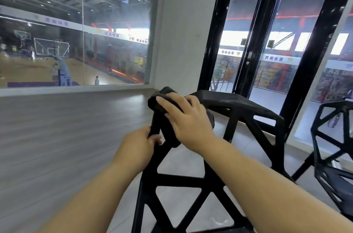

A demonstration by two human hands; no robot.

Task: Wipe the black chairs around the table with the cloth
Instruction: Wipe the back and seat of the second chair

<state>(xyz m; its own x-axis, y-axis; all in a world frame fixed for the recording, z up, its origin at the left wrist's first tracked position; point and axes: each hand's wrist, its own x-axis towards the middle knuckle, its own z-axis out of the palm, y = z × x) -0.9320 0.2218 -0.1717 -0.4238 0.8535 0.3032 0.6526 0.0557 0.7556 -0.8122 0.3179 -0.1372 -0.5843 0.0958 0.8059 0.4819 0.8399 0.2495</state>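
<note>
Left hand (141, 143) gripped chair (238, 105) strut, steadying. Right hand (183, 118), fingers flat, pressed cloth (162, 99) on top corner. Best: sweep right along rail.

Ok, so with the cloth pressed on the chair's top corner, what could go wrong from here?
1. The cloth is only pressed under the right hand and hangs loose over the corner of the chair; it may slip off or snag in the open frame.
2. The left hand holds the chair just below the cloth, so a downward wipe could bump into it.
</note>
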